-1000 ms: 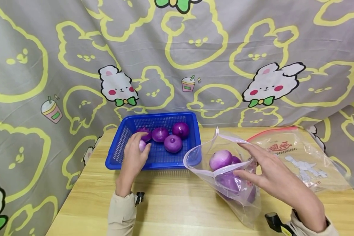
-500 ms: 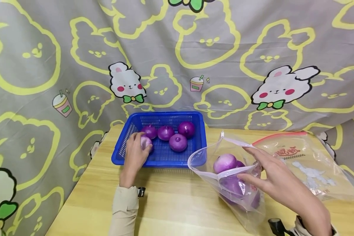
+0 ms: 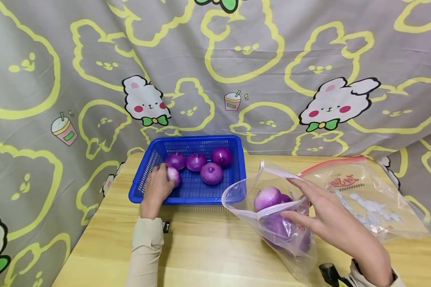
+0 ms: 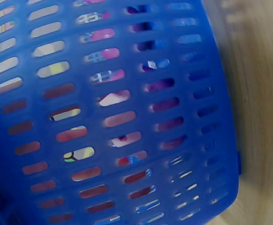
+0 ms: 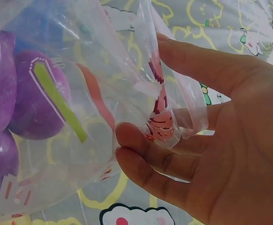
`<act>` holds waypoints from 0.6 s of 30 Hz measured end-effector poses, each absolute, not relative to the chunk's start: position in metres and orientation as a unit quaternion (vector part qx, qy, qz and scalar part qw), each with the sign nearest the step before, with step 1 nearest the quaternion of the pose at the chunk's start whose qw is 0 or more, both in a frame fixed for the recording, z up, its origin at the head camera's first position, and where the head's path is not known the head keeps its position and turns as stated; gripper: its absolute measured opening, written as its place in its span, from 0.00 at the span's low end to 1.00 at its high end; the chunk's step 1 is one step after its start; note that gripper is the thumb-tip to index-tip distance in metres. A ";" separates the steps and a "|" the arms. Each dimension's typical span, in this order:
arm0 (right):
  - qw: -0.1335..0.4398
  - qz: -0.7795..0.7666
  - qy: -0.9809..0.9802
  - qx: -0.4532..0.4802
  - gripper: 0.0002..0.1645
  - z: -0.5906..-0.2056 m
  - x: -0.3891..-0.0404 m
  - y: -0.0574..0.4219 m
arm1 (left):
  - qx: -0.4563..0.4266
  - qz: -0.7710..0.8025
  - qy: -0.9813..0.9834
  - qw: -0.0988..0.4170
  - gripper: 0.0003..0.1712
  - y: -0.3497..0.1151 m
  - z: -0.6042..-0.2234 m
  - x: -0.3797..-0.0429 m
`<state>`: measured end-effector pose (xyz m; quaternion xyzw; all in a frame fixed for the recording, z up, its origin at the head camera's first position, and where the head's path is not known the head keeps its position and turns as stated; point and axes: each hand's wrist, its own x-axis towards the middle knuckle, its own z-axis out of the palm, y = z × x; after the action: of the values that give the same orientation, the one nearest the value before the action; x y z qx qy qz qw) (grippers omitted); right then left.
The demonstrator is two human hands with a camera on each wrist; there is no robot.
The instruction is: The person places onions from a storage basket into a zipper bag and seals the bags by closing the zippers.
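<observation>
My left hand [image 3: 156, 188] reaches over the left side of the blue plastic basket [image 3: 190, 201]. Its thumb and fingers curl round the near-left red onion [image 3: 174, 177], partly covering it. Several more red onions [image 3: 212, 173] lie beyond and to the right of it in the basket. At the right, my right hand [image 3: 327, 215] grips the mouth of a clear zip bag [image 3: 233, 201], which gapes toward the basket. Inside are several red onions [image 3: 267, 198]. In the right wrist view, bunched bag plastic [image 5: 162, 119] lies between thumb and fingers. Basket slots [image 4: 103, 117] fill most of the left wrist view.
A flat clear bag with a red top strip [image 3: 366, 199] and printed dinosaurs lies on the wooden table [image 3: 201, 247] at the right. Behind the table hangs a grey curtain [image 3: 186, 48] with cartoon prints. The basket stands close to that curtain.
My left hand has shifted slightly left round the onion, so more of the onion shows. The right hand keeps its hold on the bag. The head view has swayed a little.
</observation>
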<state>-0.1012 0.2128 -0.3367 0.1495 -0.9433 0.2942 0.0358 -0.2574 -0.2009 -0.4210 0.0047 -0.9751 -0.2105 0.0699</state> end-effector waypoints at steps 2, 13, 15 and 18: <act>0.039 0.294 -0.943 0.151 0.46 -0.336 -0.101 0.214 | 0.006 -0.207 -0.976 0.061 0.34 -0.201 -0.419 -0.257; 0.037 0.296 -0.942 0.155 0.46 -0.335 -0.099 0.219 | -0.014 -0.201 -0.977 0.077 0.37 -0.196 -0.422 -0.256; 0.040 0.296 -0.941 0.158 0.46 -0.336 -0.100 0.218 | -0.021 -0.210 -0.972 0.105 0.37 -0.197 -0.424 -0.254; 0.043 0.298 -0.941 0.155 0.46 -0.337 -0.098 0.222 | -0.031 -0.227 -0.962 0.151 0.37 -0.193 -0.425 -0.252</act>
<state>-0.0980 0.2223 -0.3366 0.1549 -0.9409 0.2979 0.0432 -0.2516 -0.1933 -0.4254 -0.0305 -0.9618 -0.2266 0.1506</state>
